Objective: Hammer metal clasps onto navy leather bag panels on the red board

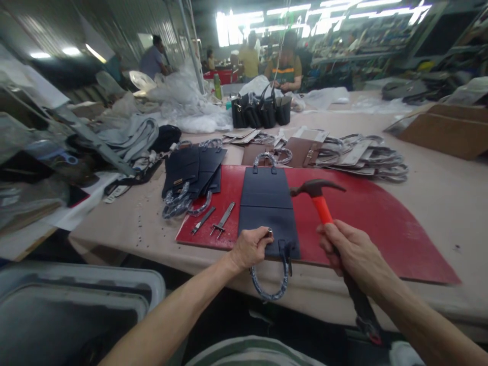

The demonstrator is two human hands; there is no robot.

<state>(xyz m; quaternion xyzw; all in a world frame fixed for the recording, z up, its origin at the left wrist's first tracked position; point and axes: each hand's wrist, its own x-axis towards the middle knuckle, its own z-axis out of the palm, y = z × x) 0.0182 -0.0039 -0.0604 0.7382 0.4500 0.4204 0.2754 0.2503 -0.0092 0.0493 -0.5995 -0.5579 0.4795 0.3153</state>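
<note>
My left hand [249, 247] is closed in a pinch on a short metal tool [270, 232] with a shiny round end; its lower part is hidden by the fingers. It is over the near part of a dark navy bag panel [266, 192], lying flat with plastic-wrapped handles at both ends. One wrapped handle [270, 296] hangs past the table's near edge. My right hand [347, 248] grips a claw hammer [319, 189] by its orange and black handle. The hammer head is raised just right of the panel.
Beneath the panel lies a red board [358, 218]. Left of it are a pronged metal tool [223, 219], a slim tool [204, 220] and stacked navy panels [194, 168]. Brown panels [301, 150] and black bags [261, 111] stand farther back. A person [284, 68] works across the table.
</note>
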